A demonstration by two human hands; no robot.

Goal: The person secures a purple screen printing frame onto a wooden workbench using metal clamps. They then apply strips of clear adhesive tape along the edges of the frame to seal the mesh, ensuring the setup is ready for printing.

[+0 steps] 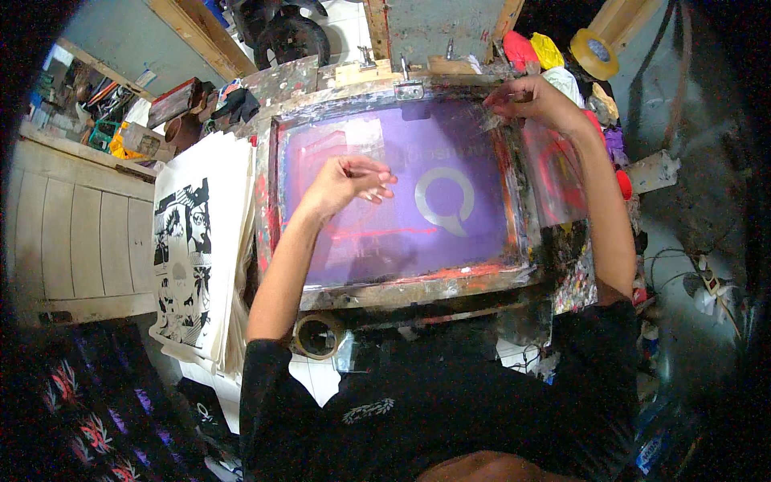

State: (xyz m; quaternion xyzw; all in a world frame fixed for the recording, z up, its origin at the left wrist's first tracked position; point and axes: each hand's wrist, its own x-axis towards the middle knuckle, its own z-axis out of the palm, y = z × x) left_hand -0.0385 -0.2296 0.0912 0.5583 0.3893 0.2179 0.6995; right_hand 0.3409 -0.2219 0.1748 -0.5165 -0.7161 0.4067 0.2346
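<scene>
A silk-screen printing frame [401, 294] lies in front of me, its purple mesh [474, 241] bearing a pale ring-shaped design and red smears. Above the mesh's left half hovers my left hand [347, 183], its fingers loosely curved and apart, with nothing I can make out in them. My right hand [530, 103] reaches to the frame's far right corner. Its fingers are bent together close to the frame's edge; whatever they pinch is too small to name. Paler patches show on the left of the mesh. A metal hinge clamp [408, 88] grips the frame's far side.
Stacked paper sheets [229, 265] with a black-and-white print lie left of the frame. A clear tape roll [594, 54] sits at the far right, near coloured cloths [546, 51]. Another tape roll [316, 336] rests by the near edge. A motorbike wheel [293, 38] stands beyond.
</scene>
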